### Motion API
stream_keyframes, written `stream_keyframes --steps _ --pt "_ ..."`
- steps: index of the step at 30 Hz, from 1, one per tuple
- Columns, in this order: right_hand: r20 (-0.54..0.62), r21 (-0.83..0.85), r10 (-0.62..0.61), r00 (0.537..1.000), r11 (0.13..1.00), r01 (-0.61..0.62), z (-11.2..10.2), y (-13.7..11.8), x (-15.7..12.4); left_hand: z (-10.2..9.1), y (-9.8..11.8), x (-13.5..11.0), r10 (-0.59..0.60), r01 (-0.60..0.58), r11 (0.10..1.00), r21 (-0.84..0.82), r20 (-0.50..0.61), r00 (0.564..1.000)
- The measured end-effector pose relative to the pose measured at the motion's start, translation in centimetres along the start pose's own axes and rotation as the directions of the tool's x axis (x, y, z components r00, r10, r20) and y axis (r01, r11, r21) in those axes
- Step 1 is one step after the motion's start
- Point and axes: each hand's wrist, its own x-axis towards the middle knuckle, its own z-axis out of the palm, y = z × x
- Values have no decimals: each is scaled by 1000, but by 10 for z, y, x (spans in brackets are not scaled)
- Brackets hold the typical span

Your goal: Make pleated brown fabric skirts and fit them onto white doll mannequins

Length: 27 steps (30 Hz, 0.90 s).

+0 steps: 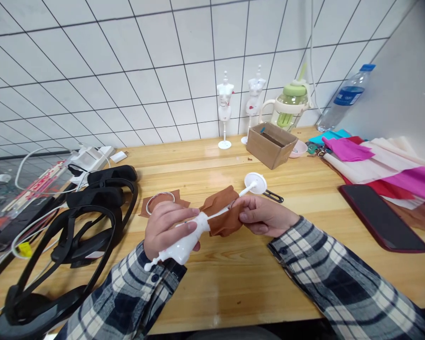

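Note:
A small white mannequin [184, 245] lies tilted across the middle of the view, its neck toward me and its round base [255, 183] pointing away. My left hand [168, 226] is wrapped round its torso. Brown fabric [221, 208] hangs about the mannequin's stand rod, below the torso. The fingers of my right hand [264, 215] pinch the edge of that fabric beside the rod. Left of the mannequin, a metal ring [159, 194] rests on another brown fabric piece [181, 200], partly hidden by my left hand.
Two small mannequins [225, 111] stand by the tiled wall, near a cardboard box [271, 145] and a green-lidded jug [292, 104]. Coloured fabrics [386, 165], a water bottle [347, 99] and a phone [382, 217] lie or stand right. Black headsets [85, 236] and cables occupy the left.

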Motion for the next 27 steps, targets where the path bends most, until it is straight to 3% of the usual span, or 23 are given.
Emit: stream_keyframes --steps 2,4,7,9,10,11,12,14,16,18,20,22,23,24,25,26,27 --pt "-89 -123 -52 995 992 41 0 -1 1 -4 2 1 -42 38 996 80 53 998" --pt "-229 -319 -192 954 941 113 -2 -5 0 -7 3 0 -70 59 992 115 91 993" --pt "-384 -607 -486 785 773 182 -8 -13 -4 -10 3 0 -37 26 994 109 103 994" --pt "-354 -811 -672 650 566 144 -12 -18 -8 -9 5 1 -22 11 996 87 129 991" --pt "-278 -905 -741 611 415 92 -13 -19 -10 -9 7 3 -10 -1 997 73 162 987" --pt "-175 -970 -778 603 242 30 -14 -19 -11 -8 9 5 17 -31 997 68 206 979" --pt "-72 -997 -778 624 71 -26 -15 -18 -12 -8 12 6 65 -87 993 79 255 965" --pt "54 -981 -726 686 -166 -99 -17 -14 -11 -6 18 8 204 -266 952 150 334 920" --pt "71 -957 -703 708 -249 -152 -20 -10 -8 -5 22 7 324 -422 875 238 360 875" --pt "53 -950 -722 690 -249 -188 -25 -8 -7 -2 20 3 354 -450 854 260 343 870" --pt "39 -949 -764 644 -231 -217 -30 -8 -6 2 13 -2 245 -308 930 199 288 926" --pt "25 -940 -811 584 -219 -263 -33 -9 -6 7 4 -4 -58 48 997 59 182 982" --pt "18 -931 -831 556 -217 -294 -33 -10 -6 9 0 -4 -296 299 953 -43 68 953" --pt "12 -920 -846 534 -218 -325 -33 -10 -7 11 -3 -3 -506 505 845 -176 44 862" --pt "6 -909 -856 517 -221 -354 -33 -10 -7 12 -4 -1 -639 630 710 -314 88 764" --pt "2 -898 -864 503 -223 -380 -33 -9 -7 13 -5 0 -703 702 578 -416 183 687" --pt "1 -889 -870 494 -227 -398 -32 -9 -7 14 -4 2 -707 738 488 -467 285 648"
